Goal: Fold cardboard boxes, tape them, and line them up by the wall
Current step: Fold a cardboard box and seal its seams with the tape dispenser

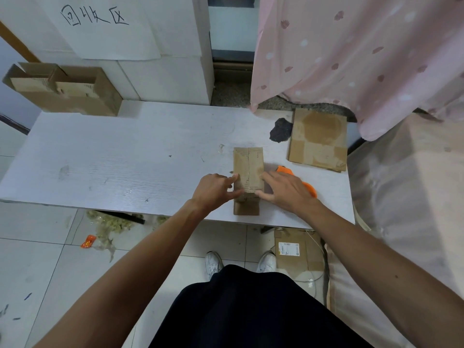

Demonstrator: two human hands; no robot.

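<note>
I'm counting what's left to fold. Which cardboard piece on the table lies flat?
The stained cardboard sheet at the table's right, by the curtain. The small box at the near edge and the boxes far left are folded up.

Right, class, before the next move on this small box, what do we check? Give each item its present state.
1. Box held steady: the left grip and right grip press the sides of the small box. Ok.
2. Top flaps shut: they meet along the middle seam. Ok.
3. Seam taped: cannot tell.
4. Tape dispenser to hand: it lies just behind the right grip. Ok.
5. Box well back on the table: it stands right at the near edge. Not ok.
6. Row by the wall begun: boxes stand at the far left. Ok.
</note>
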